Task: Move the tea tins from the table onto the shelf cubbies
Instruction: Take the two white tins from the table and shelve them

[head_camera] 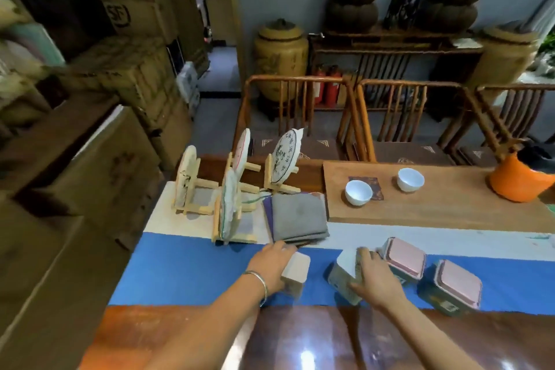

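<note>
While four square pink-lidded tea tins sit on the blue table runner (186,267), the left hand (271,264) clasps one tin (295,275), the right hand (375,279) another (344,275); two (404,263) (456,287) stand free rightward.

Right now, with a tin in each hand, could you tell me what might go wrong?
The left hand grips its tin beside the folded grey cloth, which could get dragged along. The right hand's tilted tin sits close to a pink-lidded tin and might knock it.
</note>
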